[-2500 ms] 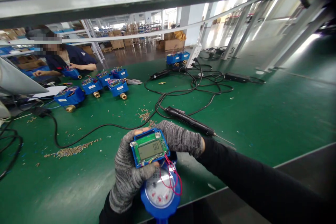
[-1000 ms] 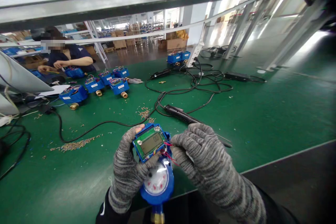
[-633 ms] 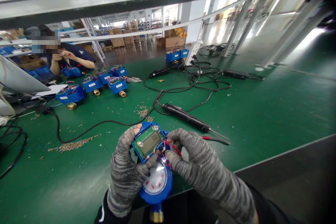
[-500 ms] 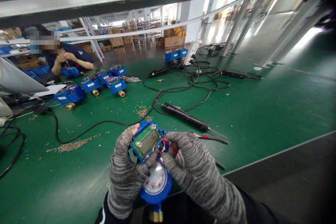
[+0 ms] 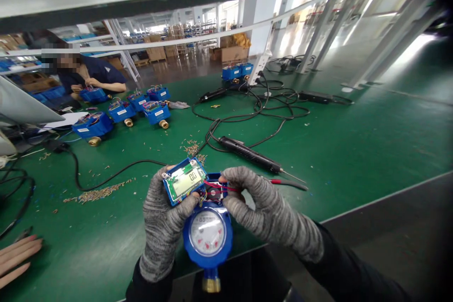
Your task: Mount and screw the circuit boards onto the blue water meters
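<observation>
A blue water meter (image 5: 189,240) with a round dial and brass fitting is in front of me at the bench edge. My left hand (image 5: 161,229), in a grey knitted fingerless glove, grips the display module (image 5: 186,180), a blue-framed circuit board whose lit screen reads 0.0. Red wires (image 5: 221,187) run from this module over the meter's blue box (image 5: 215,180) to my right hand (image 5: 265,203). That gloved hand is closed in a pinch on the wires, beside the box's right edge. Its fingertips partly hide the wire ends.
A black electric screwdriver (image 5: 249,155) and red-handled pliers (image 5: 288,184) lie beyond my right hand. Loose screws (image 5: 101,193) are scattered leftward. Several blue meters (image 5: 157,112) stand further back. Another person's hand (image 5: 21,257) rests at lower left; a co-worker (image 5: 102,73) sits opposite.
The display module has shifted left and tilted; its screen now looks lit. My right hand has drawn away from it, exposing the box and dial. Another person's hand has appeared at lower left.
</observation>
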`<state>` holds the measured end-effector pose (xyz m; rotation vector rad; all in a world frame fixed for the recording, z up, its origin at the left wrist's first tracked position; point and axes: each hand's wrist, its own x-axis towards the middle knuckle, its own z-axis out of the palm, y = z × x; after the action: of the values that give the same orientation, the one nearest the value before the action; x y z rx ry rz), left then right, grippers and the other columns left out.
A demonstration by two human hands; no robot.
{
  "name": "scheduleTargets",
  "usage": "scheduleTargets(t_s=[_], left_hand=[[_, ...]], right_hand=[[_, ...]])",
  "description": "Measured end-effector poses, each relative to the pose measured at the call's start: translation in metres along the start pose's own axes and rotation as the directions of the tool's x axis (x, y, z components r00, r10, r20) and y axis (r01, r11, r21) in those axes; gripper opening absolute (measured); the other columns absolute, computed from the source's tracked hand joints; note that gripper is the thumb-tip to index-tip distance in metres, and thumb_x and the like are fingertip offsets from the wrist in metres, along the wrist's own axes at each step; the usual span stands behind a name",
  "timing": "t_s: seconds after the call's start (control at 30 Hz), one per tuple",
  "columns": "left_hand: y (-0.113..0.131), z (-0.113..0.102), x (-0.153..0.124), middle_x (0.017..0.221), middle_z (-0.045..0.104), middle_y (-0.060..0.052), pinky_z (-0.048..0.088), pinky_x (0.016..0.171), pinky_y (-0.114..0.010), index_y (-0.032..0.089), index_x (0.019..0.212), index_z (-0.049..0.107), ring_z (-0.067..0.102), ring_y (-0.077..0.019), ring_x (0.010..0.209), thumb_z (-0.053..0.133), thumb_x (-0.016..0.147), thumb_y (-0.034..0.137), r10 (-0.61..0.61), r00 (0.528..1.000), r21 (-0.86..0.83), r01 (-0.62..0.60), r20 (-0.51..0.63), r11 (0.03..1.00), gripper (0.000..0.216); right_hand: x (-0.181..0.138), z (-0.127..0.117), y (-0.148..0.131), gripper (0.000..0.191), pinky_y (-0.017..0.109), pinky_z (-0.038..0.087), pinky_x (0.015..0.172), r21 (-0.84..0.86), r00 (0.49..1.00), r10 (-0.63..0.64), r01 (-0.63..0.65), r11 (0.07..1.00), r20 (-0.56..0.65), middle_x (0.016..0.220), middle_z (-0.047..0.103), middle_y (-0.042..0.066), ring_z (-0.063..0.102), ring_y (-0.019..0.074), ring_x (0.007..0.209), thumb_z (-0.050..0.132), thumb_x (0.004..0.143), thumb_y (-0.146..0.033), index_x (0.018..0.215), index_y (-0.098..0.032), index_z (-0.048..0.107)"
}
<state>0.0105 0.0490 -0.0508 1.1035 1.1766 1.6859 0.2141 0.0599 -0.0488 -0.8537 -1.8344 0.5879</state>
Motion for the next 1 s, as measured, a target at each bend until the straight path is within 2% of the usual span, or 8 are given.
scheduleTargets(t_s=[0.1, 0.17, 0.27, 0.5, 0.67, 0.77, 0.9, 1.0], left_hand=[[0.000, -0.001, 0.000, 0.106, 0.074, 0.000, 0.062, 0.078, -0.019, 0.023, 0.113, 0.062, 0.074, -0.0148, 0.088, 0.092, 0.056, 0.021, -0.008, 1.000, 0.005, 0.008, 0.011, 1.000, 0.064], [0.001, -0.001, 0.000, 0.107, 0.074, 0.000, 0.062, 0.079, -0.018, 0.022, 0.113, 0.062, 0.074, -0.0147, 0.090, 0.092, 0.054, 0.021, -0.001, 1.000, 0.044, 0.001, -0.005, 0.999, 0.066], [0.000, -0.002, 0.000, 0.109, 0.073, 0.000, 0.061, 0.080, -0.017, 0.023, 0.114, 0.062, 0.073, -0.0140, 0.092, 0.093, 0.054, 0.022, 0.017, 0.999, 0.085, -0.015, -0.029, 0.996, 0.067], [-0.003, -0.010, 0.001, 0.115, 0.070, -0.003, 0.061, 0.085, -0.021, 0.021, 0.116, 0.061, 0.071, -0.0164, 0.099, 0.091, 0.058, 0.028, 0.075, 0.997, 0.194, -0.069, -0.024, 0.979, 0.065], [-0.004, -0.019, 0.004, 0.125, 0.066, -0.007, 0.062, 0.092, -0.034, 0.025, 0.124, 0.059, 0.069, -0.0228, 0.108, 0.089, 0.063, 0.026, 0.104, 0.985, 0.309, -0.143, 0.140, 0.940, 0.068], [0.000, -0.023, 0.009, 0.124, 0.067, -0.007, 0.063, 0.092, -0.034, 0.026, 0.124, 0.061, 0.069, -0.0238, 0.109, 0.091, 0.059, 0.023, 0.112, 0.963, 0.312, -0.187, 0.244, 0.931, 0.071], [0.003, -0.022, 0.014, 0.119, 0.071, -0.004, 0.063, 0.087, -0.028, 0.028, 0.119, 0.064, 0.071, -0.0208, 0.105, 0.091, 0.057, 0.017, 0.073, 0.958, 0.195, -0.131, 0.278, 0.972, 0.068], [0.001, -0.018, 0.014, 0.116, 0.073, 0.000, 0.063, 0.082, -0.025, 0.031, 0.118, 0.065, 0.074, -0.0181, 0.098, 0.090, 0.058, 0.012, 0.048, 0.958, 0.036, -0.061, 0.283, 0.997, 0.067]], right_hand=[[0.022, -0.010, 0.006, 0.030, 0.035, 0.047, 0.074, -0.370, 0.907, -0.411, 0.416, 0.831, 0.096, 0.094, 0.065, 0.006, 0.060, 0.0189, 0.081, 0.057, 0.093, -0.015, 0.122, -0.017, 0.055], [0.038, -0.016, 0.005, 0.024, 0.034, 0.044, 0.070, -0.457, 0.833, -0.522, 0.542, 0.705, 0.183, 0.089, 0.064, 0.006, 0.059, 0.0192, 0.077, 0.054, 0.096, -0.016, 0.120, -0.014, 0.055], [0.052, -0.019, -0.003, 0.011, 0.031, 0.037, 0.063, -0.480, 0.785, -0.562, 0.611, 0.630, 0.261, 0.087, 0.065, 0.005, 0.056, 0.0175, 0.071, 0.051, 0.101, -0.018, 0.108, -0.016, 0.059], [0.046, -0.012, -0.008, 0.025, 0.032, 0.035, 0.064, -0.517, 0.746, -0.594, 0.651, 0.556, 0.300, 0.093, 0.069, 0.006, 0.059, 0.0189, 0.077, 0.042, 0.104, -0.017, 0.100, -0.015, 0.066], [0.055, -0.019, -0.019, 0.017, 0.033, 0.038, 0.068, -0.451, 0.834, -0.402, 0.545, 0.707, 0.378, 0.087, 0.067, 0.006, 0.057, 0.0188, 0.074, 0.051, 0.098, -0.020, 0.092, -0.016, 0.067], [0.073, -0.027, -0.029, 0.015, 0.031, 0.038, 0.067, -0.407, 0.848, -0.219, 0.438, 0.802, 0.482, 0.079, 0.065, 0.003, 0.056, 0.0177, 0.069, 0.057, 0.094, -0.024, 0.086, -0.017, 0.067], [0.095, -0.034, -0.029, 0.004, 0.024, 0.039, 0.062, -0.290, 0.795, 0.098, 0.101, 0.952, 0.599, 0.073, 0.064, -0.001, 0.056, 0.0139, 0.066, 0.072, 0.083, -0.020, 0.082, -0.017, 0.069], [0.099, -0.035, -0.017, 0.009, 0.023, 0.043, 0.063, -0.152, 0.752, 0.175, -0.101, 0.983, 0.636, 0.076, 0.066, 0.001, 0.059, 0.0140, 0.069, 0.070, 0.086, -0.024, 0.086, -0.014, 0.072]])
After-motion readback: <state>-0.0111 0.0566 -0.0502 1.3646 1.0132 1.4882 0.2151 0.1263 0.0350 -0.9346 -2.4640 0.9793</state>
